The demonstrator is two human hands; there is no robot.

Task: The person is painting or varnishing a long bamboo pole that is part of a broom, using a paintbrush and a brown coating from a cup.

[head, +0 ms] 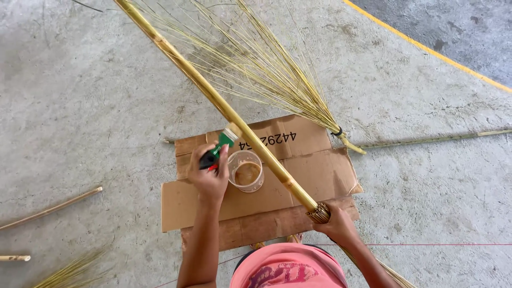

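Observation:
My left hand [209,176] grips a small paintbrush [220,146] with a green and black handle, its pale bristles touching a long yellow bamboo stick [213,96]. My right hand [336,224] holds that stick at its lower end, where thin fibres are bound around it. The stick slants from upper left down to lower right. Beneath it, a clear plastic cup [246,170] with brown liquid stands on flattened brown cardboard [320,170]. The cup sits just right of my left hand.
A finished straw broom [277,74] lies across the concrete floor behind the cardboard, its handle [432,140] running right. Loose bamboo sticks [53,208] and straw [74,269] lie at left. A yellow painted line [426,49] crosses the upper right. My pink clothing [288,266] shows at bottom.

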